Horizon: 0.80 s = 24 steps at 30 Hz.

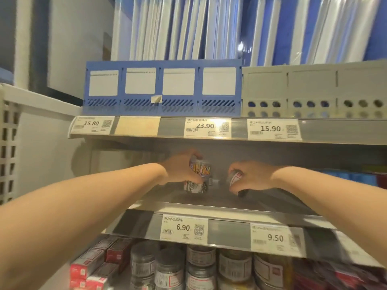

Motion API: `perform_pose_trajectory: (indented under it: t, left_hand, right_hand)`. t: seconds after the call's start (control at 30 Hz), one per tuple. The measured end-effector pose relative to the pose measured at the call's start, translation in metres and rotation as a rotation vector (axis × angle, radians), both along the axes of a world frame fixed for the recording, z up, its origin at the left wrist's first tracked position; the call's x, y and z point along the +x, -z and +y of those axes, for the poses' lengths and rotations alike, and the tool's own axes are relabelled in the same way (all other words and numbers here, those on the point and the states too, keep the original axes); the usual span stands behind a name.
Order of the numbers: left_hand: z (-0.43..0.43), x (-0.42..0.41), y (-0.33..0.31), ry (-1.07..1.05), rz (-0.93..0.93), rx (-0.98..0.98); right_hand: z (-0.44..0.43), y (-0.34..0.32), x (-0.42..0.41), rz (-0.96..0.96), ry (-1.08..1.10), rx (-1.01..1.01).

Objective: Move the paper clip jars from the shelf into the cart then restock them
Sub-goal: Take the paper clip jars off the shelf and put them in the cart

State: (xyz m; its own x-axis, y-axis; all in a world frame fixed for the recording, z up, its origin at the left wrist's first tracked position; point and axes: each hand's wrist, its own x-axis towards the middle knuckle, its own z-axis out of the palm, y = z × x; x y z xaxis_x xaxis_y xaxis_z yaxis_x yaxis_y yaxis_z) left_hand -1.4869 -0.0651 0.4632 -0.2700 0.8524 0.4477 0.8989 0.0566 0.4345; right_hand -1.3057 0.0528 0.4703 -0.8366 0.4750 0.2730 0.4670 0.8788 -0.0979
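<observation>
In the head view we look straight into a grey metal store shelving unit, and the whole picture is softened by motion blur. Both bare arms reach far into the middle shelf (pixel 209 200), a bare grey board with a grey back wall.

The left hand (pixel 178 170) has its fingers curled round a jar of coloured paper clips (pixel 202 168). This jar sits directly above a second jar of silvery clips (pixel 195 187) standing on the board; we cannot tell whether the two touch. Just to the right, the right hand (pixel 251 176) wraps its fingers round a jar with a red-and-white label (pixel 235 177), tilted, with the thumb beneath.

On the near lip of this shelf are price tags reading 6.90 (pixel 184 227) and 9.50 (pixel 275 237). Below, more clip jars (pixel 201 262) stand in rows, with red boxes (pixel 94 266) to their left.

The shelf above carries a blue file organiser (pixel 163 88) beside a grey organiser (pixel 314 88), with blue and clear folders (pixel 209 28) upright behind them. A white lattice panel (pixel 8 143) stands at the far left.
</observation>
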Motion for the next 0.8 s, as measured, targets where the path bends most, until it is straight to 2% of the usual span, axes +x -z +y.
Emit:
perform_pose_trajectory:
  t: [0.13, 0.2, 0.27, 0.37, 0.5, 0.8]
  left_hand:
    - [-0.018, 0.020, 0.004, 0.059, -0.067, -0.007]
    - [-0.029, 0.030, 0.004, 0.026, -0.068, -0.050]
    - [-0.038, 0.042, 0.000, 0.040, 0.007, -0.016]
    - [-0.057, 0.069, 0.000, 0.173, 0.045, 0.111]
    - [-0.081, 0.103, 0.005, 0.285, 0.026, 0.155]
    - [-0.119, 0.238, 0.024, 0.563, 0.043, 0.138]
  right_hand:
    - [-0.042, 0.003, 0.018, 0.002, 0.128, -0.115]
    - [-0.060, 0.004, 0.030, 0.094, 0.180, -0.092]
    - [-0.076, 0.006, 0.042, 0.213, 0.181, -0.057]
    - [-0.104, 0.010, 0.059, 0.283, 0.190, 0.013]
    - [-0.142, 0.021, 0.090, 0.388, 0.225, 0.042]
    - [-0.223, 0.051, 0.242, 0.466, 0.466, 0.073]
